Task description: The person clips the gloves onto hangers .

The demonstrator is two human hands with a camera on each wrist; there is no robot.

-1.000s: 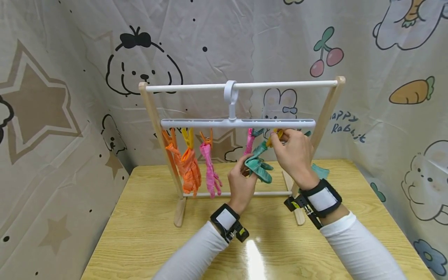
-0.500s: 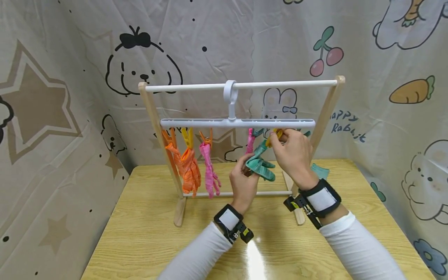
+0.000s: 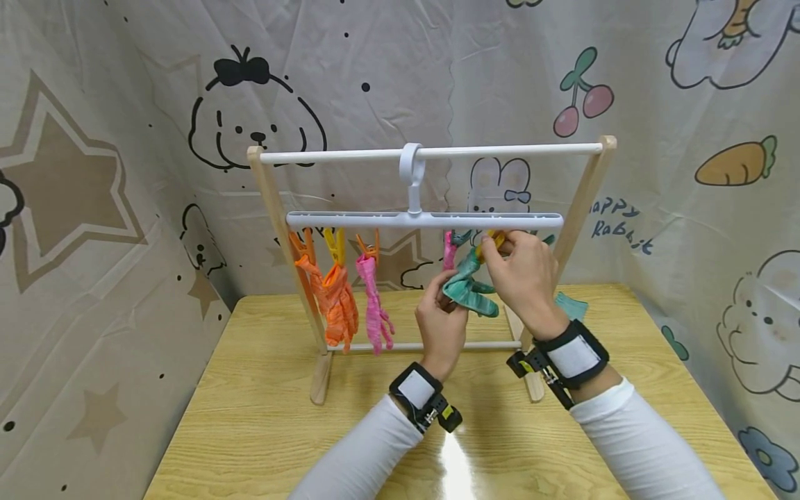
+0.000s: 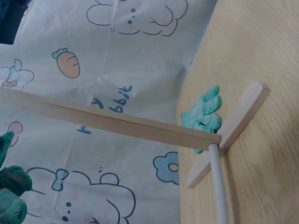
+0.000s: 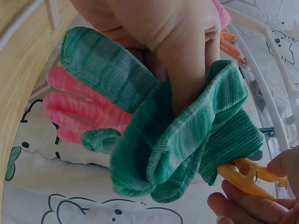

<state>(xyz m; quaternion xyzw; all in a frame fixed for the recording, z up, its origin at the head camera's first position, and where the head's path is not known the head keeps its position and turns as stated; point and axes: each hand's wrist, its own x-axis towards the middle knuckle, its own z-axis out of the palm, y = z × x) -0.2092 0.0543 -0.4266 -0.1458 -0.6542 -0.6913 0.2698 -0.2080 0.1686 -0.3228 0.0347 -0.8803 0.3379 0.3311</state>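
Observation:
My left hand (image 3: 442, 323) holds the body of a green knitted glove (image 3: 469, 292) under the right half of the hanger. In the right wrist view, the left hand's thumb (image 5: 187, 70) presses into the folds of the green glove (image 5: 182, 144). My right hand (image 3: 525, 278) pinches a yellow clothespin (image 5: 245, 179) at the glove's cuff. Just under the hanger bar, the same clothespin (image 3: 489, 244) is partly covered by the right fingers. At the left edge of the left wrist view, some green glove fingers (image 4: 14, 200) show.
A white hanger (image 3: 350, 221) hangs from a wooden rack's rod (image 3: 500, 151). Clothespins hold an orange glove (image 3: 337, 305) and a pink glove (image 3: 375, 305) at left. Another pink glove (image 3: 448, 251) hangs behind. A second green glove (image 4: 205, 112) lies on the table beside the rack's foot.
My left hand has shifted a little to the right, swinging the green glove's fingers rightward with it. The right hand stays nearly still on the yellow clothespin.

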